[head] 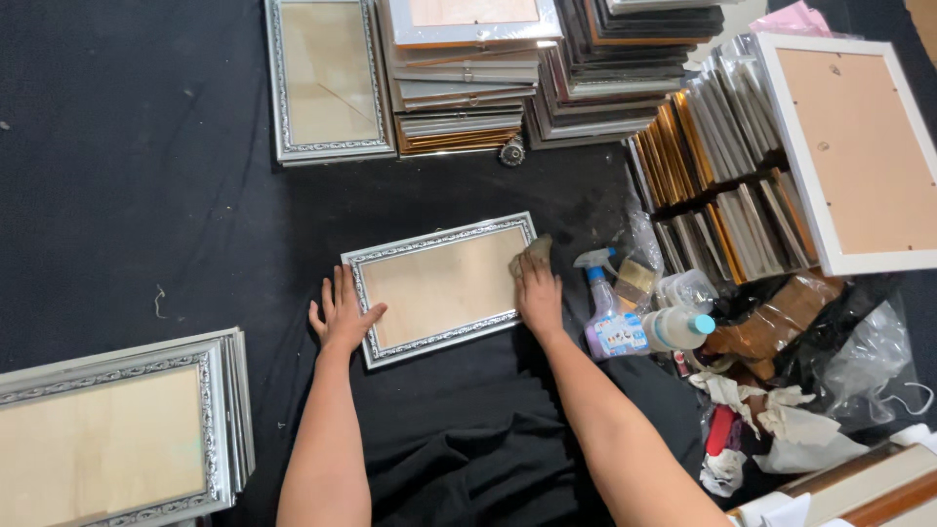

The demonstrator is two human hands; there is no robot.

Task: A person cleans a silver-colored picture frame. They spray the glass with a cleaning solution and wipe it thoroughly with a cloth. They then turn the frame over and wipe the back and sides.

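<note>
Open black cloth (127, 176) is left to the left of the silver frame (441, 285) and below it. Passage upward is blocked by stacked frames (459, 88). To the right, room is closed off by a spray bottle (603, 312), a white bottle (675, 328), upright frames (732, 195) and, apparently, crumpled rags (781, 425).

The picture frame (441, 289) is silver with an embossed scroll pattern, its panel pale beige. The cloth (532, 253) is dull tan. The surface (127, 176) is covered in black fabric. The spray bottle (610, 312) is lilac with a light-blue trigger — beside it, a white bottle (673, 327) with a turquoise cap. Stacked frames (459, 107) — silver, gold, black.
</note>
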